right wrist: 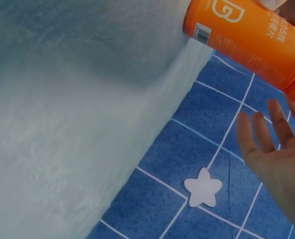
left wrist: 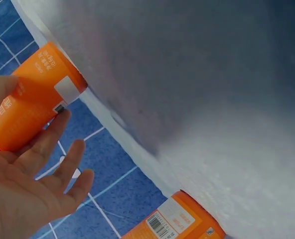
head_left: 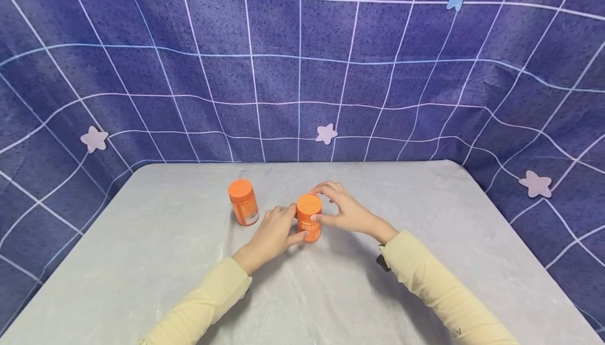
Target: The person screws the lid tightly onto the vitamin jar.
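In the head view an orange bottle with an orange lid stands upright on the table between both hands. My left hand holds its body from the left, thumb in front. The left wrist view shows that hand's thumb on the bottle, with the outer fingers spread away from it. From the right, my right hand grips the top at the lid between thumb and forefinger. In the right wrist view its other fingers extend off the bottle.
A second orange lidded bottle stands to the left of my left hand; its barcode label shows in the left wrist view. The grey table meets a blue gridded curtain with stars at its back and sides.
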`<control>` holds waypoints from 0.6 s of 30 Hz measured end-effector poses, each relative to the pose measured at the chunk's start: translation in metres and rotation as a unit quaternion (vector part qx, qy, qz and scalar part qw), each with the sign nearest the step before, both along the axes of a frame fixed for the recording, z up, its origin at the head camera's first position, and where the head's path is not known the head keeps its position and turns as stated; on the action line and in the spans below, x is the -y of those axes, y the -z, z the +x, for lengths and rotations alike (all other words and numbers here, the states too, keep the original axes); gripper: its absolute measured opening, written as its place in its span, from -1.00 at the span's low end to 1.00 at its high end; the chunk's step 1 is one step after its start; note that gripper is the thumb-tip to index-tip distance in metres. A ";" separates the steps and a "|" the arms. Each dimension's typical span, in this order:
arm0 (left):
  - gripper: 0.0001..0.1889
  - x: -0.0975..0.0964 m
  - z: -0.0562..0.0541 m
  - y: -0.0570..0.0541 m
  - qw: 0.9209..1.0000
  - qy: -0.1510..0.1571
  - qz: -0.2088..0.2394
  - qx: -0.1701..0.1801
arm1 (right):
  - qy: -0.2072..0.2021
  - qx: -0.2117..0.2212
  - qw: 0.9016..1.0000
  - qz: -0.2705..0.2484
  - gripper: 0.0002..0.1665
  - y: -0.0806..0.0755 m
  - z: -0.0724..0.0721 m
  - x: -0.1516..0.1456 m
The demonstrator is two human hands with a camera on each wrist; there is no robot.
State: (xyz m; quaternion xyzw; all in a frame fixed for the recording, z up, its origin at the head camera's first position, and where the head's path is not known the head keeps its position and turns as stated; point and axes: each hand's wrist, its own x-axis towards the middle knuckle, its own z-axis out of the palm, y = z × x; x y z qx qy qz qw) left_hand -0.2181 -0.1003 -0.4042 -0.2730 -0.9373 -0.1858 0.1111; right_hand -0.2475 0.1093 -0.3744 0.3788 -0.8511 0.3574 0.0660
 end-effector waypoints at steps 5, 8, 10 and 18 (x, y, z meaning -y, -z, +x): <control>-0.46 0.000 0.000 -0.002 1.000 0.005 0.001 0.011 | 0.002 0.022 1.000 0.013 -0.38 -0.003 0.002 -0.004; -0.40 0.001 0.001 -0.004 1.000 0.002 -0.006 0.016 | 0.006 0.025 0.999 0.026 -0.31 -0.005 0.003 -0.008; -0.37 0.003 0.003 -0.007 1.000 -0.003 -0.011 0.015 | 0.015 0.015 0.999 0.037 -0.30 -0.007 0.003 -0.012; -0.37 0.015 0.012 -0.019 0.999 -0.017 -0.010 -0.035 | 0.058 -0.067 0.994 0.061 -0.28 -0.020 0.008 -0.030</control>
